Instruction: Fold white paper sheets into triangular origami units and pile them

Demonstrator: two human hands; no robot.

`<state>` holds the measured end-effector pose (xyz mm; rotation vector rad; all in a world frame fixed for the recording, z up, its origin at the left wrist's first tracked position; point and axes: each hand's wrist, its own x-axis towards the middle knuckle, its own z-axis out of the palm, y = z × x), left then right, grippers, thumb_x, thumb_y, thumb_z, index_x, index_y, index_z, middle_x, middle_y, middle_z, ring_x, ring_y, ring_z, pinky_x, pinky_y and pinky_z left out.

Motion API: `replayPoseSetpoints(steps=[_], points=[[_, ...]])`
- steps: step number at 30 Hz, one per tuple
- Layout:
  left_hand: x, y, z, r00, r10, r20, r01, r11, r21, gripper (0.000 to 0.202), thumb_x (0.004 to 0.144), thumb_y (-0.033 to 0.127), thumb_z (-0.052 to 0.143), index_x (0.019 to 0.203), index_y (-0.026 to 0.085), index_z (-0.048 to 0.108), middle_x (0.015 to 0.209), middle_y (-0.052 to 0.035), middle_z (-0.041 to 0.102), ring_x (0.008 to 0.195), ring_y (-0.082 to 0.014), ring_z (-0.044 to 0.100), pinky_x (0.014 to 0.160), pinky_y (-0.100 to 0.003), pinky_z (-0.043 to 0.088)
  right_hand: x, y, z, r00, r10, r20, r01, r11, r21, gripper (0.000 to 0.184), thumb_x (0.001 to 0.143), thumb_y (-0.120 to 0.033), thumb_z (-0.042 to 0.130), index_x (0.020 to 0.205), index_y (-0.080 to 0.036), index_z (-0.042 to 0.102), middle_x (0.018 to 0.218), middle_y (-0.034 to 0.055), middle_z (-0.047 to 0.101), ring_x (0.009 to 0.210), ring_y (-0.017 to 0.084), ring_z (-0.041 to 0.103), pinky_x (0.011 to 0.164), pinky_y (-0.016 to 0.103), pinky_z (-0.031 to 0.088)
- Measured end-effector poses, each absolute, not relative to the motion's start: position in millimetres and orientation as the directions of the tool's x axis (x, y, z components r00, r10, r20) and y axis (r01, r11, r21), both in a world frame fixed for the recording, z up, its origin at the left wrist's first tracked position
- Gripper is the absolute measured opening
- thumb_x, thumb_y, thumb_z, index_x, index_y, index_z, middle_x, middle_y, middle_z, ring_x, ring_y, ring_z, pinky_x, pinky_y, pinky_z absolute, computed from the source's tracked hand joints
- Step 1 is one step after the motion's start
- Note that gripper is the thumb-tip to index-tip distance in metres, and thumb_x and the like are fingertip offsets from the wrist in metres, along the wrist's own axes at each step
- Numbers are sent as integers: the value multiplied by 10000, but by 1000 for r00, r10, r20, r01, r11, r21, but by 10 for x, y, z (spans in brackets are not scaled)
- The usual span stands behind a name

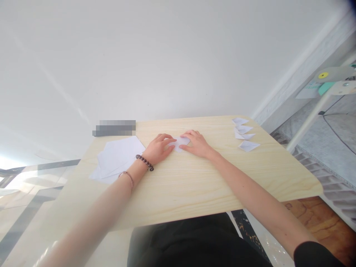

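Note:
A small white piece of folded paper lies on the light wooden table, between my two hands. My left hand rests palm down on its left side, fingers curled over the paper's edge and pressing it. A dark bead bracelet and a thin bangle sit on that wrist. My right hand lies flat on the paper's right side, fingers stretched out along it and pressing down.
A loose stack of white paper sheets lies left of my left hand. Several small folded paper pieces sit in a row at the table's far right. A white wall stands behind the table. A rug and white frame are at right.

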<state>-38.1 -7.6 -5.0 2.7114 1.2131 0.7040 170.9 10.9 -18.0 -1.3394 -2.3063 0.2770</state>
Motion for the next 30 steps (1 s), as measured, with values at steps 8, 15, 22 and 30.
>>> replayPoseSetpoints(steps=[8, 15, 22, 30], points=[[-356, -45, -111, 507, 790, 344, 755, -600, 264, 403, 805, 416, 442, 1106, 155, 504, 1094, -107, 496, 1049, -242, 412, 900, -435, 358, 1683, 118, -170, -453, 825, 337, 682, 564, -465, 530, 671, -482, 595, 1127, -229, 499, 1067, 47, 523, 1007, 210, 443, 893, 375, 350], [-343, -40, -104, 499, 784, 368, 739, -607, 291, 401, 801, 398, 458, 1117, 153, 472, 1038, -88, 503, 1002, -226, 410, 884, -397, 372, 1677, 91, -177, -424, 838, 343, 732, 540, -415, 458, 699, -494, 564, 1093, -262, 549, 1078, 51, 471, 1028, 210, 435, 920, 380, 336], [-349, -47, -113, 506, 776, 377, 755, -610, 241, 471, 806, 411, 447, 1193, 142, 434, 1050, -105, 479, 1003, -235, 401, 890, -408, 370, 1661, 47, -147, -456, 816, 355, 732, 570, -373, 443, 742, -474, 523, 1120, -243, 531, 1063, 56, 497, 1014, 212, 439, 906, 371, 345], [-354, -46, -137, 510, 787, 348, 783, -592, 190, 440, 828, 423, 396, 1170, 159, 474, 1077, -105, 459, 1035, -246, 387, 886, -412, 371, 1633, 35, -167, -434, 819, 376, 773, 553, -311, 421, 745, -488, 510, 1080, -237, 549, 1056, 57, 511, 996, 215, 444, 871, 371, 355]])
